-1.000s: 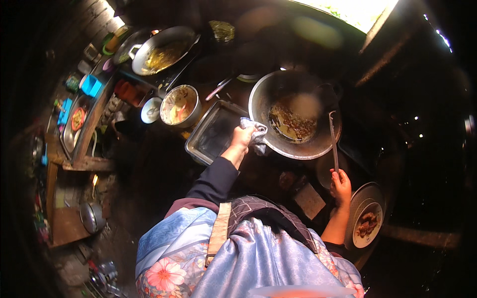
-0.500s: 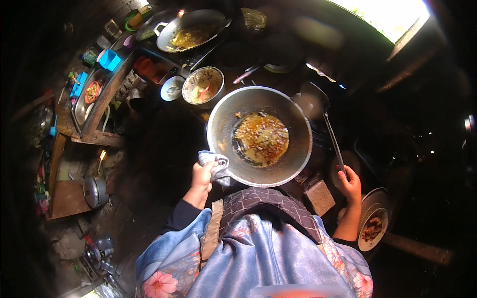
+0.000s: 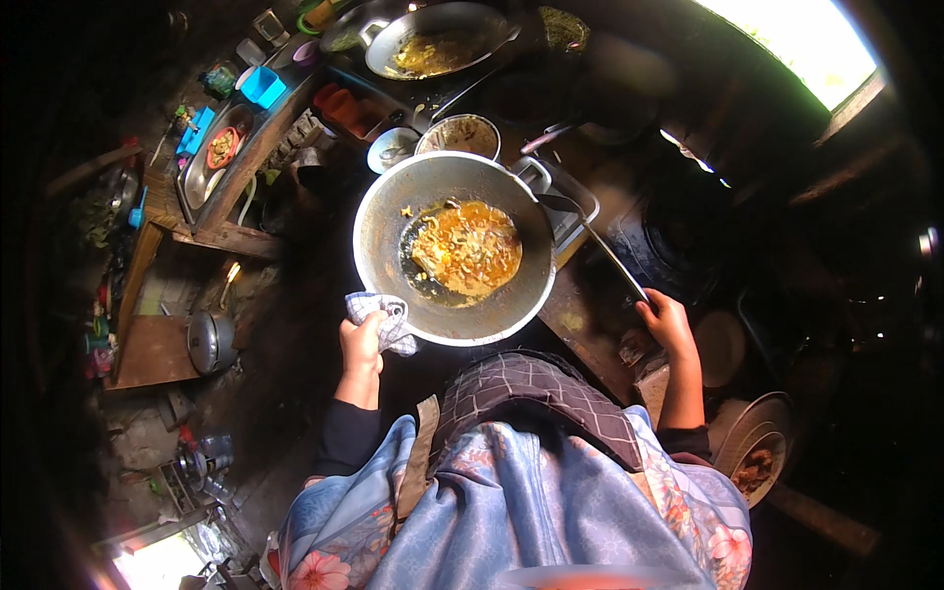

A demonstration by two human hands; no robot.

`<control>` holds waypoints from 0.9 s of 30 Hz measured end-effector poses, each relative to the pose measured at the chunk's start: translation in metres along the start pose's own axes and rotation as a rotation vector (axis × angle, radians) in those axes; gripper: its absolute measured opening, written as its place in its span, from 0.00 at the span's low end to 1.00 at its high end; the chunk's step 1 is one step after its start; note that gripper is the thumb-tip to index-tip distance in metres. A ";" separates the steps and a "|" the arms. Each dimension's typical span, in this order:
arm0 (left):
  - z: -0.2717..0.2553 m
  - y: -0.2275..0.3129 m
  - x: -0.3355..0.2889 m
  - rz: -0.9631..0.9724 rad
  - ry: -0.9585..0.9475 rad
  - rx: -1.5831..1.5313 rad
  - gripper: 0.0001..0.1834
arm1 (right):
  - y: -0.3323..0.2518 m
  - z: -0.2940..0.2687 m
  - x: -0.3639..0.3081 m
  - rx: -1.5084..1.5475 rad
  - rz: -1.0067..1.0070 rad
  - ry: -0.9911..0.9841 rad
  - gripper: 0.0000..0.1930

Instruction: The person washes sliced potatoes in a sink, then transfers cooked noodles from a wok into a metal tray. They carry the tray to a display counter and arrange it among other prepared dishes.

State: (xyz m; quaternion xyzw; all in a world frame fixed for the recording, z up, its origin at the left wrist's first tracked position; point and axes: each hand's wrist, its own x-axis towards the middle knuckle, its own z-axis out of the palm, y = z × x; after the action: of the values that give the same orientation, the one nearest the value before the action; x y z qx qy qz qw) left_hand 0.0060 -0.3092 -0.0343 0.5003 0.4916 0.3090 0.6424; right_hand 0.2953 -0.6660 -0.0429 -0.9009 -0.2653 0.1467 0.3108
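A wide, deep metal pot [image 3: 382, 226] with yellow-orange oily sauce and bits of food [image 3: 467, 246] in it is in front of me. My left hand [image 3: 362, 339] is closed round a checked cloth [image 3: 395, 320] at the pot's near left rim. My right hand [image 3: 669, 323] grips the handle of a long metal ladle [image 3: 615, 258]. The ladle's dark head lies outside the pot, by the loop handle [image 3: 533, 175] on its far right side. Whether the two touch, I cannot tell.
Beyond the pot are a food-stained bowl [image 3: 462, 133], a small bowl [image 3: 393, 147] and a wok with food [image 3: 433, 44]. A lidded pot [image 3: 209, 342] stands at left. At my right are a brick-like block [image 3: 651, 388] and a bowl of brown food pieces [image 3: 759, 467].
The pot has moved left and now partly covers the stained bowl. My left hand and cloth moved with it. My right hand moved left, bringing the ladle's head to the pot's handle.
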 end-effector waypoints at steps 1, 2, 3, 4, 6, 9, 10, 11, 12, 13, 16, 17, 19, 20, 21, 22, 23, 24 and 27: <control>0.001 -0.001 0.001 0.001 0.012 0.020 0.06 | 0.004 0.009 0.005 0.007 0.011 -0.013 0.15; 0.002 -0.003 0.002 0.006 0.035 0.036 0.06 | 0.009 0.017 0.008 0.022 0.018 -0.023 0.15; 0.003 -0.004 0.004 0.047 0.031 0.029 0.07 | 0.012 0.026 0.012 0.025 0.022 -0.016 0.15; 0.004 -0.006 0.005 0.066 0.033 0.032 0.07 | 0.016 0.035 0.014 0.036 0.024 -0.007 0.15; 0.004 -0.008 0.004 0.109 0.007 0.048 0.08 | 0.025 0.048 0.014 0.062 0.015 0.017 0.16; 0.006 -0.008 0.002 0.133 -0.005 0.067 0.08 | 0.034 0.063 0.010 0.084 0.045 0.014 0.16; 0.006 -0.005 0.002 0.160 -0.005 0.061 0.08 | 0.034 0.066 0.010 0.096 -0.002 0.037 0.16; 0.007 -0.004 0.001 0.165 0.012 0.065 0.08 | 0.036 0.069 0.010 0.098 -0.009 0.048 0.16; 0.008 -0.002 0.000 0.172 0.012 0.063 0.09 | 0.036 0.070 0.009 0.091 0.019 0.039 0.15; 0.010 0.001 0.000 0.184 0.000 0.065 0.09 | 0.036 0.073 0.010 0.104 -0.012 0.064 0.15; 0.016 0.005 -0.005 0.233 -0.005 0.104 0.10 | 0.036 0.078 0.009 0.115 -0.010 0.078 0.15; 0.015 0.004 -0.010 0.238 -0.019 0.119 0.10 | 0.037 0.081 0.005 0.121 -0.014 0.086 0.15; 0.019 0.006 -0.018 0.327 -0.011 0.189 0.10 | 0.039 0.086 0.002 0.123 -0.012 0.087 0.16; 0.021 0.008 -0.017 0.362 -0.014 0.225 0.10 | 0.040 0.089 0.003 0.122 -0.006 0.081 0.16; 0.022 0.011 -0.021 0.409 -0.006 0.279 0.10 | 0.042 0.091 0.000 0.139 -0.024 0.093 0.17; 0.024 0.013 -0.024 0.455 -0.006 0.333 0.11 | 0.043 0.094 -0.001 0.127 -0.006 0.084 0.17; 0.025 0.017 -0.028 0.501 -0.005 0.387 0.11 | 0.044 0.096 -0.002 0.133 -0.015 0.093 0.17; 0.026 0.021 -0.031 0.525 -0.014 0.425 0.12 | 0.044 0.098 -0.004 0.139 -0.023 0.101 0.17; 0.034 0.033 -0.042 0.630 -0.020 0.556 0.12 | 0.043 0.105 -0.009 0.151 0.004 0.108 0.17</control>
State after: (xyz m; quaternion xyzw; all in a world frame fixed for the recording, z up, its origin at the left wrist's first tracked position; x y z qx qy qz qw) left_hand 0.0277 -0.3482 0.0115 0.7835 0.3729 0.3410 0.3617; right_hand 0.2598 -0.6492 -0.1492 -0.8819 -0.2348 0.1181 0.3913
